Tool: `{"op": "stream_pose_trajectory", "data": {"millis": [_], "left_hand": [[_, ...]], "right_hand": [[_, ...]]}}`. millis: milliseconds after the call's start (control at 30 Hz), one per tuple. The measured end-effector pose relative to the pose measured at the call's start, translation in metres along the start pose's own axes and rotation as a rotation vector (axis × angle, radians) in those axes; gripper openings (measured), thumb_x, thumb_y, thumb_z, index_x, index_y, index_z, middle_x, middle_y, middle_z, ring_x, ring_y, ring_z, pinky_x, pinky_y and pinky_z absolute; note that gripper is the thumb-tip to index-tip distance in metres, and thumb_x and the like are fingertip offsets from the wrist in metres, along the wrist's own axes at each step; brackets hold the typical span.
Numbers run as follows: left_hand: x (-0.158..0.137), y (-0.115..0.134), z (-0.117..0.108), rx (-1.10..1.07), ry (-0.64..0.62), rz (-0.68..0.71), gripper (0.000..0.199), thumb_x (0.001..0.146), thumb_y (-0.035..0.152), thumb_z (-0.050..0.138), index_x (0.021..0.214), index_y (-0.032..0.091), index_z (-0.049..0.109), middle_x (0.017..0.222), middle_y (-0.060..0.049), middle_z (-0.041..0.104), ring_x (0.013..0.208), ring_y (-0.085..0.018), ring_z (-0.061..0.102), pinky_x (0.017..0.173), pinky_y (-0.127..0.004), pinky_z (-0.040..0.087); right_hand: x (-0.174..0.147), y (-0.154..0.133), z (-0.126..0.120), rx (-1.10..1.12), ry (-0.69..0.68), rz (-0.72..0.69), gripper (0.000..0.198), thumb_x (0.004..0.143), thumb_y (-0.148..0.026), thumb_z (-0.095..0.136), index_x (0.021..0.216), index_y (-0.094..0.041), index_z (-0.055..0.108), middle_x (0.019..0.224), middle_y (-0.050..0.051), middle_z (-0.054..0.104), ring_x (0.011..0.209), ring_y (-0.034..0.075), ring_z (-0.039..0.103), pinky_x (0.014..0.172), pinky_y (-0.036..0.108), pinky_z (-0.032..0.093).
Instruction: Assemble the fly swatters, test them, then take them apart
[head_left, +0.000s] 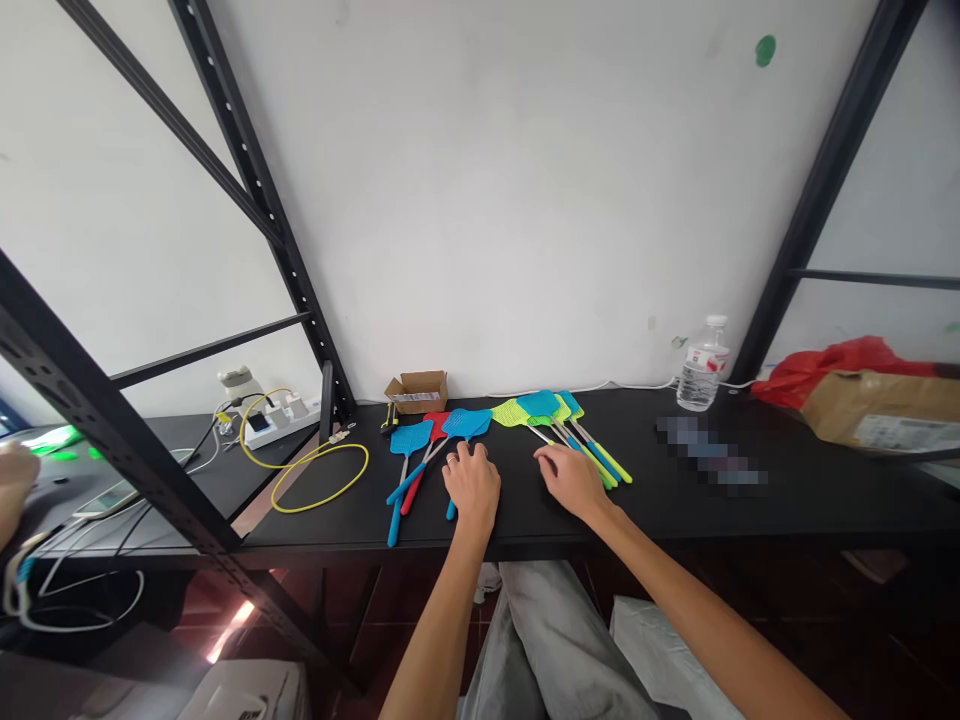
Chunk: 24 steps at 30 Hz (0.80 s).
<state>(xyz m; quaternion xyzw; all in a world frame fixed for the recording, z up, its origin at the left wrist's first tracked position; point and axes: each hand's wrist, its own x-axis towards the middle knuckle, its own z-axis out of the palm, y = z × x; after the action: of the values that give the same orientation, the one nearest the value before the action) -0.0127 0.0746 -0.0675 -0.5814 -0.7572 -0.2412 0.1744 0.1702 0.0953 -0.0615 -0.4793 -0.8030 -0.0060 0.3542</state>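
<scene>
Nearest, the wearer's grey trousers [540, 625] show below the edge of a black tabletop [645, 512]. Both forearms reach in over it. Left hand [474, 487] palm down, fingers bent and a little apart, over the handle of a blue swatter [451, 511]; whether it pinches that handle or only rests there, cannot tell. Right hand [573, 480] curled beside the upper shafts of the other group, fingertips drawn in; the hold, if any, is hidden, so cannot tell. Fly swatters lie flat in two loose groups, heads away from the wearer. Left group: blue heads [411, 437] and a red swatter [436, 428], handles crossing. Right group: yellow-green heads [511, 412], some green, and a blue head [539, 404] on top, handles fanned. State of progress, as judged: the split into two groups stands, but blue sits in both; shafts not yet squared up, nothing bundled. Off to the left, a looped yellow cable [365, 470]; another person's hand [15, 485] at the frame edge. Farther back, a small cardboard box [420, 393], and to the right a water bottle [703, 365]. Farthest, a pale wall [525, 200].
</scene>
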Motion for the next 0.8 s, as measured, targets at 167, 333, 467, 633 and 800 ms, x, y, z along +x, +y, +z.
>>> {"op": "stream_pose_trajectory", "data": {"millis": [167, 333, 467, 633, 800], "left_hand": [[0.002, -0.002, 0.002, -0.028, -0.030, -0.006, 0.030, 0.092, 0.016, 0.041, 0.109, 0.024, 0.064, 0.107, -0.010, 0.059, 0.093, -0.023, 0.056, 0.073, -0.032, 0.042], [0.002, -0.002, 0.000, -0.102, -0.020, 0.041, 0.031, 0.094, 0.015, 0.039, 0.112, 0.023, 0.062, 0.093, -0.010, 0.064, 0.093, -0.025, 0.057, 0.070, -0.031, 0.041], [0.002, 0.001, -0.009, -0.163, 0.030, 0.133, 0.031, 0.095, 0.017, 0.039, 0.116, 0.024, 0.061, 0.100, -0.010, 0.065, 0.097, -0.026, 0.057, 0.073, -0.032, 0.043], [0.000, 0.006, -0.018, -0.292, 0.064, 0.329, 0.030, 0.099, 0.024, 0.036, 0.120, 0.024, 0.057, 0.107, -0.007, 0.066, 0.103, -0.021, 0.058, 0.079, -0.029, 0.044], [-0.002, 0.008, -0.017, -0.370, 0.033, 0.501, 0.029, 0.097, 0.042, 0.043, 0.112, 0.024, 0.061, 0.095, -0.005, 0.065, 0.092, -0.018, 0.060, 0.078, -0.026, 0.044]], "right_hand": [[-0.006, -0.007, 0.005, 0.036, -0.085, -0.063, 0.030, 0.097, -0.026, 0.041, 0.104, -0.024, 0.070, 0.099, 0.004, 0.073, 0.088, 0.019, 0.067, 0.070, 0.026, 0.045], [-0.004, -0.007, -0.001, 0.072, -0.129, -0.021, 0.032, 0.098, -0.029, 0.040, 0.104, -0.025, 0.071, 0.100, 0.005, 0.073, 0.092, 0.021, 0.067, 0.074, 0.028, 0.046], [-0.003, -0.008, -0.001, 0.129, -0.120, 0.022, 0.033, 0.098, -0.032, 0.040, 0.106, -0.025, 0.071, 0.103, 0.006, 0.073, 0.095, 0.022, 0.067, 0.078, 0.030, 0.047], [-0.001, -0.002, -0.001, 0.399, -0.119, 0.050, 0.035, 0.093, -0.044, 0.049, 0.111, -0.023, 0.071, 0.095, 0.006, 0.074, 0.082, 0.022, 0.067, 0.073, 0.032, 0.048], [0.003, 0.012, 0.004, 0.853, -0.100, 0.170, 0.044, 0.087, -0.053, 0.056, 0.113, -0.019, 0.068, 0.090, 0.007, 0.072, 0.072, 0.020, 0.063, 0.066, 0.033, 0.049]]}}
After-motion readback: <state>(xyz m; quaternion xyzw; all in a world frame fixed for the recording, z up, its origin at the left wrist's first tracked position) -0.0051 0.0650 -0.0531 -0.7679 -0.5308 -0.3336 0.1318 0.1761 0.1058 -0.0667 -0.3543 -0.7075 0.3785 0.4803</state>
